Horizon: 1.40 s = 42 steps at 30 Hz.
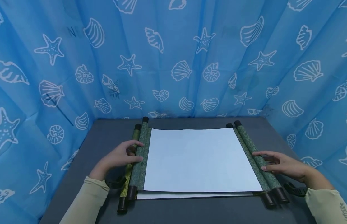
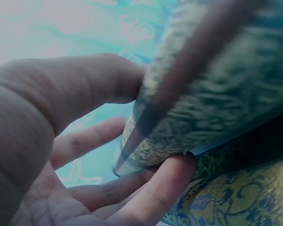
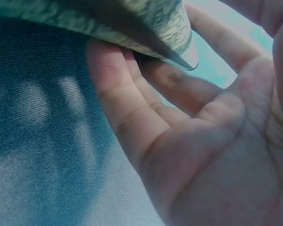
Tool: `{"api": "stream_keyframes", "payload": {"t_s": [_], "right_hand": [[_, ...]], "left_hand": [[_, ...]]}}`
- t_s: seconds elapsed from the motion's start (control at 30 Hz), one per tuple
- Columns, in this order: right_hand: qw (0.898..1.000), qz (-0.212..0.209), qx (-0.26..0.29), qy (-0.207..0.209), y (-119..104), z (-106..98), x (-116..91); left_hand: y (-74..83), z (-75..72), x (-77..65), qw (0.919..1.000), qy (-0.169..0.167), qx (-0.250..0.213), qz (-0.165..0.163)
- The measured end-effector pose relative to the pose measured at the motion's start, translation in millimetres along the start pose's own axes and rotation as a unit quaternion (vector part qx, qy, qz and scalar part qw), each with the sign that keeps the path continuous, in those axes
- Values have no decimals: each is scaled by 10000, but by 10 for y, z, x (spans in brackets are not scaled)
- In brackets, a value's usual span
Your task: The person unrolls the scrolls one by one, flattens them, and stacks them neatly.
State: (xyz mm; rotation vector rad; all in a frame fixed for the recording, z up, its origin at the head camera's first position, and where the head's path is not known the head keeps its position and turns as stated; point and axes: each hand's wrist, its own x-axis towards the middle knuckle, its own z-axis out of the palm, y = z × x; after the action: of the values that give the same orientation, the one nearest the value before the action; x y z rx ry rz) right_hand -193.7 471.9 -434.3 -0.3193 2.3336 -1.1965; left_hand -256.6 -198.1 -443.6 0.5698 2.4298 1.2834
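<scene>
A green brocade scroll lies spread out, its white sheet (image 1: 201, 160) facing up between two rollers. My left hand (image 1: 114, 158) grips the left green roller (image 1: 135, 174), thumb on top and fingers curled beneath, as the left wrist view shows. On the other side my right hand (image 1: 288, 167) holds the right green roller (image 1: 272, 181) the same way, with fingertips under it in the right wrist view. Under this scroll lies a second one: its gold-patterned roller (image 1: 128, 174) shows just left of the green one, and a strip of its white sheet (image 1: 193, 195) along the front.
Both scrolls rest on a dark grey table (image 1: 207, 213). A blue curtain (image 1: 168, 53) with white shells and starfish hangs behind and at both sides. The second scroll's right roller end (image 1: 268, 200) lies beside the right green roller's dark end cap (image 1: 280, 196).
</scene>
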Motion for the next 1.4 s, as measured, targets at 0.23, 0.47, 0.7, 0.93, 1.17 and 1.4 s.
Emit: {"api": "stream_keyframes", "payload": {"t_s": [0.23,0.47,0.7,0.93,1.17,1.4], "right_hand": [[10000,27,-62,-23,4,0,-4],[10000,36,26,-29,13,12,-3],[10000,47,50,-69,12,21,4],[9997,240,6,-33,-1,3,1],[9997,239,62,-87,6,-10,-2],[9997,176,114,-125,11,-5,-10]], "left_hand": [[49,75,-18,9992,134,279,-250],[75,203,7,9964,223,761,-295],[108,294,29,9877,387,1428,-508],[114,285,20,9891,475,1314,-457],[96,255,-17,9910,406,1255,-207],[101,249,-40,9926,391,1138,-147]]}}
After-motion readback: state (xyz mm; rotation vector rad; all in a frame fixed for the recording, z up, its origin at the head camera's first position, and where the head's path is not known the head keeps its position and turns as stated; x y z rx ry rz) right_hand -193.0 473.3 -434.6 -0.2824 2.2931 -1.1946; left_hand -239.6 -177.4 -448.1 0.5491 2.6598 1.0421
